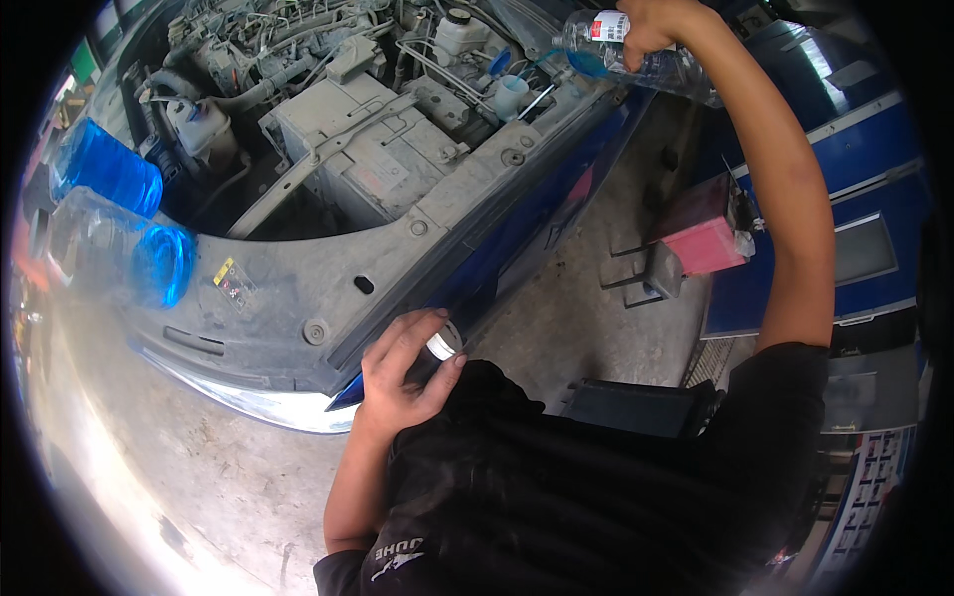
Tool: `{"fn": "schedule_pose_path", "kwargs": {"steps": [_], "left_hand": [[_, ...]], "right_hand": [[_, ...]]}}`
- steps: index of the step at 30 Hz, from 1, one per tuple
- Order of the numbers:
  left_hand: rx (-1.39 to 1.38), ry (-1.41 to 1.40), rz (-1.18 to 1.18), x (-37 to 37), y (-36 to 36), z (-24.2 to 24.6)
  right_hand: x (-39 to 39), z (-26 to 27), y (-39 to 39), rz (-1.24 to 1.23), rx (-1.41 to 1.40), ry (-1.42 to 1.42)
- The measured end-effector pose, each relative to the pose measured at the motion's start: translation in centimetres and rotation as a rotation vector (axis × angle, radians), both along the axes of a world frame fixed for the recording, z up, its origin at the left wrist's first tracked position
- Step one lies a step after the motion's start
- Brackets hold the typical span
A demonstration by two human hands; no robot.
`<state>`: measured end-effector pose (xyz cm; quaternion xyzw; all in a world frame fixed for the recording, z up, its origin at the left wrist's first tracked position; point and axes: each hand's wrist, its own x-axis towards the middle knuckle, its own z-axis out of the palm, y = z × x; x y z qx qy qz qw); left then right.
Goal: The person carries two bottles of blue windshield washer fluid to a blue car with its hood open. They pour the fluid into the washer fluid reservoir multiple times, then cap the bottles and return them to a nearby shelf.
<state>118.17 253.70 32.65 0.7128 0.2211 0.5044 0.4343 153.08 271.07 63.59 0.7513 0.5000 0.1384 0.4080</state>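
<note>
Near the top edge, my right hand (pixel 656 33) grips a clear plastic bottle (pixel 682 73), tipped with its mouth to the left. Blue liquid (pixel 589 62) lies in its neck end, and a thin stream runs down toward a whitish filler neck (pixel 511 95) in the engine bay. A blue cap (pixel 499 62) stands raised beside that opening. Close to my chest, my left hand (pixel 406 365) holds a small white bottle cap (pixel 446 342) between thumb and fingers, over the car's front corner.
Two bottles with blue liquid, one standing (pixel 108 167) and one clear (pixel 97 246), rest on the front panel at left. A dusty battery (pixel 350 141) sits under a metal bracket. Right of the blue fender (pixel 514 223) are a stool (pixel 659 272), a red box (pixel 704 231) and blue cabinets (pixel 790 298).
</note>
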Motion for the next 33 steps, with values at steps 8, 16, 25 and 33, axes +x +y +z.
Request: {"fn": "schedule_pose_path", "kwargs": {"steps": [8, 16, 25, 33], "left_hand": [[0.107, -0.022, 0.029, 0.2, 0.4, 0.1], [0.109, -0.029, 0.028, 0.3, 0.3, 0.0], [0.125, -0.012, 0.039, 0.2, 0.4, 0.1], [0.025, 0.003, 0.015, -0.1, -0.2, -0.1]], "right_hand": [[-1.5, -0.6, 1.3, -0.026, -0.075, -0.062], [-2.0, -0.8, 2.1, -0.027, -0.116, -0.076], [-3.8, -1.5, 4.6, -0.075, -0.263, -0.26], [-4.1, -2.7, 8.0, 0.004, -0.343, -0.422]]}}
